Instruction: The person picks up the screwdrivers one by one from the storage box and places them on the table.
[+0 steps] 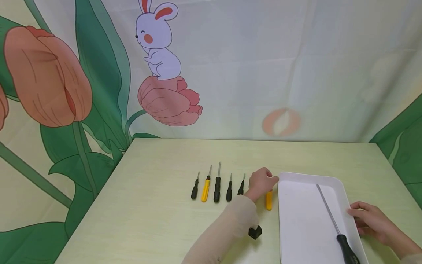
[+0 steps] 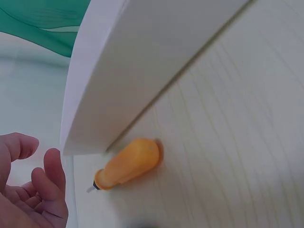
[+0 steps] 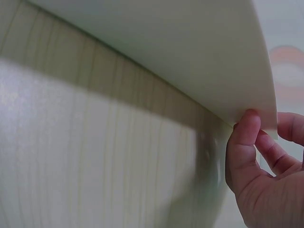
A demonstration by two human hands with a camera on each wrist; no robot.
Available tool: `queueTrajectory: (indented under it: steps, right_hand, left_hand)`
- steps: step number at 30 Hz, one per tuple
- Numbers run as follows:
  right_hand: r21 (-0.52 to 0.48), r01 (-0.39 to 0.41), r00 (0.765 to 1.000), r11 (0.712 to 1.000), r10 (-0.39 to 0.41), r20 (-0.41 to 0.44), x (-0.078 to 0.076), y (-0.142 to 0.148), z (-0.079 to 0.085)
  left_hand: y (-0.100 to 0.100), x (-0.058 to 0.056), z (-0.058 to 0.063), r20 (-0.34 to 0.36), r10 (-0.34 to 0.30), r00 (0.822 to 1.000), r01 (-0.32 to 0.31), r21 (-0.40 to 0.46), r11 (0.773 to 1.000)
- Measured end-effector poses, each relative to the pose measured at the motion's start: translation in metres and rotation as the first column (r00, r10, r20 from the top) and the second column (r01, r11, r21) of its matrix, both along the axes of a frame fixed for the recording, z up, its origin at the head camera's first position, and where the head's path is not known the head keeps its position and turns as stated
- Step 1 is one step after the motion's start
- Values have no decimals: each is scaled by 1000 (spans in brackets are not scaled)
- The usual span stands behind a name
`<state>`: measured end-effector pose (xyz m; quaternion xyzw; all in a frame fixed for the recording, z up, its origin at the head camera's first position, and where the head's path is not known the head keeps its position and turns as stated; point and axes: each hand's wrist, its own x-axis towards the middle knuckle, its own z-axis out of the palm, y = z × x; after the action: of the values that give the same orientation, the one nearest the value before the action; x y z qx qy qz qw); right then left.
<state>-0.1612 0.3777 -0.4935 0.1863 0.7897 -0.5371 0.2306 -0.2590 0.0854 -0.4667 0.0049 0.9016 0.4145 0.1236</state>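
A white tray (image 1: 306, 216) lies on the table with one long black-handled screwdriver (image 1: 346, 249) in it. My right hand (image 1: 369, 222) holds the tray's right edge; the right wrist view shows thumb and fingers (image 3: 247, 128) at its rim. At the tray's left edge, my left hand (image 1: 262, 182) hovers with fingers loosely bent and nothing between them. Below it is a yellow-handled screwdriver (image 1: 269, 200), close beside the tray wall and partly hidden by the hand. In the left wrist view its handle (image 2: 130, 164) lies on the table, with a gap between thumb and fingers.
Left of my left hand, a row of several screwdrivers lies with shafts pointing away, including a yellow one (image 1: 206, 189) and a longer black one (image 1: 217, 187). A black wrist camera (image 1: 255, 232) sits under my left sleeve. A printed curtain (image 1: 230, 73) hangs behind the table.
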Motion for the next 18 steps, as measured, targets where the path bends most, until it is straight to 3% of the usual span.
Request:
queueTrajectory:
  steps: [9, 18]
  right_hand:
    - [2, -3, 1000, 1000, 3, -6, 1, 0, 1]
    - [-10, 1, 1000, 1000, -1, 1, 0, 0, 1]
  left_hand:
    - [10, 8, 7, 59, 13, 998, -22, 163, 986]
    - [21, 18, 15, 130, -11, 991, -34, 342, 939]
